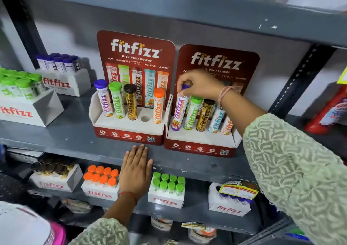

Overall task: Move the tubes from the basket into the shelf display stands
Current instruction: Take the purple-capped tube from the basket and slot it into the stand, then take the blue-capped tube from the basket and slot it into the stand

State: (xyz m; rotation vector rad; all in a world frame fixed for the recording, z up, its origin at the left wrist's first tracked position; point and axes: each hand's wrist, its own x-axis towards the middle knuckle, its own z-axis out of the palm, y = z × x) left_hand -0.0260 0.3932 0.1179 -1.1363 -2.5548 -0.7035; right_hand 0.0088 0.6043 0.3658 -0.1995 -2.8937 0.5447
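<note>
**A:** What has the right hand got?

**B:** It is closed from above on the purple cap of a tube, fingertips pinched round the cap. The tube leans a little and its foot sits at the leftmost hole of the right stand; whether it is fully seated I cannot tell.

**A:** And the other hand?

**B:** The left hand lies flat and open on the near edge of the shelf, holding nothing, just in front of the left stand.

**A:** How will the tube handle?

**B:** I'd judge it light and stiff: a slim plastic cylinder with a glossy label, so the body may slip. The ribbed-looking cap is the better hold, and it keeps the fingers clear of the green tube just to its right. Being tall and narrow, it should tip easily until the hole takes it.

**A:** How full are the stands?

**B:** The right one carries five tubes counting the purple. The left carries four, with one empty hole between its brown and orange tubes.

**A:** The basket?

**B:** I cannot make it out for certain; something pink shows at the near left corner.
</note>
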